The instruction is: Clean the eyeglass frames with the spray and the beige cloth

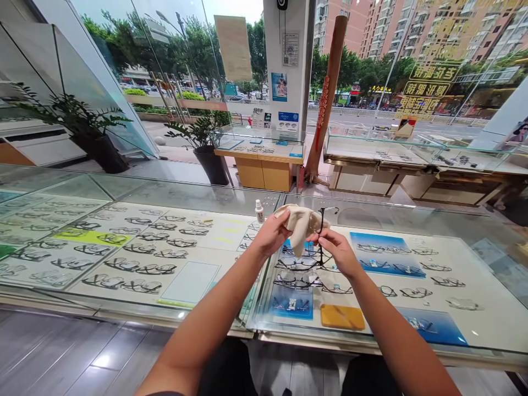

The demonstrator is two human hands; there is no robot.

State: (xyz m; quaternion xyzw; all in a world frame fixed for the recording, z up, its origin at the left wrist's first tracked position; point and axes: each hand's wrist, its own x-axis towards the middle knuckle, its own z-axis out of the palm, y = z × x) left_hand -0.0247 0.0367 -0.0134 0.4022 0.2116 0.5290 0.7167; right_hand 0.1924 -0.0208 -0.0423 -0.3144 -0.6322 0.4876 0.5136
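Observation:
Above the glass counter, my left hand (272, 234) is closed on a cream-coloured cloth (300, 223), which drapes down in a loose fold. My right hand (337, 250) pinches a pair of dark-framed eyeglasses (322, 231), held on edge with one temple sticking out at the upper right. The cloth touches the glasses on their left side and hides part of a lens. Just behind my left hand, a small white bottle (259, 211) stands upright on the counter.
Beneath my hands, the glass display counter (256, 324) holds rows of eyeglasses, blue display cards (381, 254) and a yellow-brown case (342, 317). Across the room are potted plants (210, 162), more display cases (264, 170), a leaning wooden post (328, 99) and large windows.

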